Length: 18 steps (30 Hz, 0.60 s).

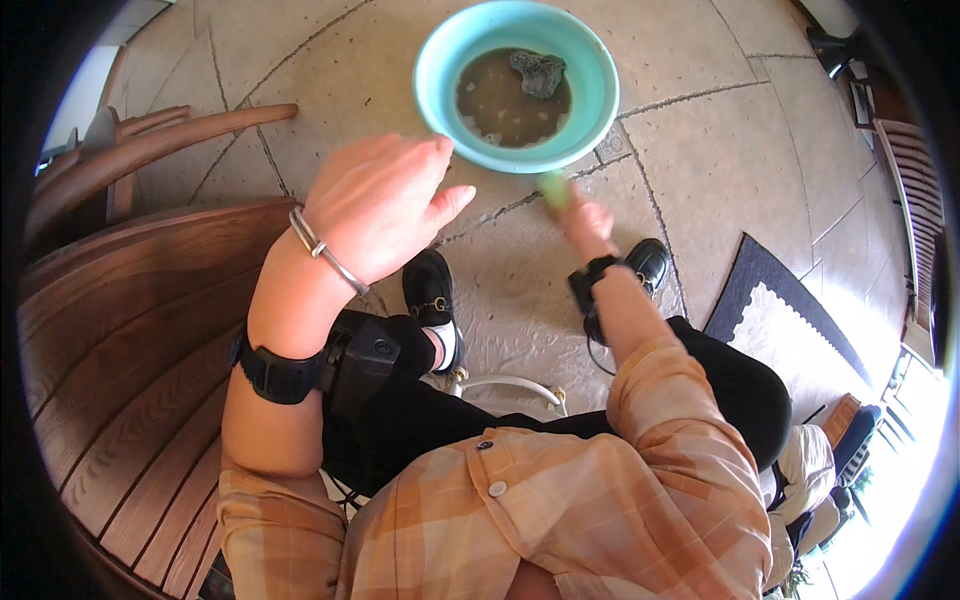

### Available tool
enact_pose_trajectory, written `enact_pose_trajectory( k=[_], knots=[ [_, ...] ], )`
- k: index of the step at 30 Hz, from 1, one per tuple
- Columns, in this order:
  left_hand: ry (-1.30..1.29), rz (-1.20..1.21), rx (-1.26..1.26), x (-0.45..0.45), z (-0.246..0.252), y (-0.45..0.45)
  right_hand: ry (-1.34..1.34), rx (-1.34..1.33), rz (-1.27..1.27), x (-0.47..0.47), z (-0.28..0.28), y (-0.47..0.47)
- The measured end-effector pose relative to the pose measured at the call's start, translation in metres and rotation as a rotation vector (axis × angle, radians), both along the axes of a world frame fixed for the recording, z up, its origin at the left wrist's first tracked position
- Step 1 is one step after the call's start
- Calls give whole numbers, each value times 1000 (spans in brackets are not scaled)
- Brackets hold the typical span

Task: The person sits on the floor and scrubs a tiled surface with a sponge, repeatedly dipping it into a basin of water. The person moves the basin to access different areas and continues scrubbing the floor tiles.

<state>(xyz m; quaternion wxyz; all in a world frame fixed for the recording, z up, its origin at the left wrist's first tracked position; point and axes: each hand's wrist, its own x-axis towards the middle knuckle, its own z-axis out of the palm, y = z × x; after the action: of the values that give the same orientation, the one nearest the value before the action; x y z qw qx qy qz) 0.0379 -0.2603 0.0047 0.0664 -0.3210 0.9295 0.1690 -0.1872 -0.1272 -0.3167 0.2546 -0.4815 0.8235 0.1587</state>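
A light blue plastic basin [592,90] stands on the stone floor in front of me. Murky brown water [487,105] with patches of foam lies in its bottom, and a crumpled dark grey cloth [538,73] sits in the water towards the far right. My left hand [382,199] is raised near the basin's near left rim, palm down, thumb apart from the fingers, with nothing seen in it; its palm is hidden. Just below the basin's near rim, my right hand [585,217] grips a small green object [555,189], too blurred to identify.
A slatted wooden bench [150,337] with a curved armrest [225,124] stands close on my left. My black shoes [429,292] flank wet-looking floor. A dark-edged mat [750,285] lies to the right, with another slatted wooden seat [911,217] beyond. Clothes [806,465] are piled at lower right.
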Motion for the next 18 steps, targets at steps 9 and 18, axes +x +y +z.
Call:
enact_pose_trajectory(
  k=[9, 18],
  knots=[
    [-27, 31, 40, -12, 0, 0, -87, -105, 296, 56, -31, 37],
    [-94, 33, 55, -4, -1, 0, 77, -210, -443, -61, -1, 34]
  ],
)
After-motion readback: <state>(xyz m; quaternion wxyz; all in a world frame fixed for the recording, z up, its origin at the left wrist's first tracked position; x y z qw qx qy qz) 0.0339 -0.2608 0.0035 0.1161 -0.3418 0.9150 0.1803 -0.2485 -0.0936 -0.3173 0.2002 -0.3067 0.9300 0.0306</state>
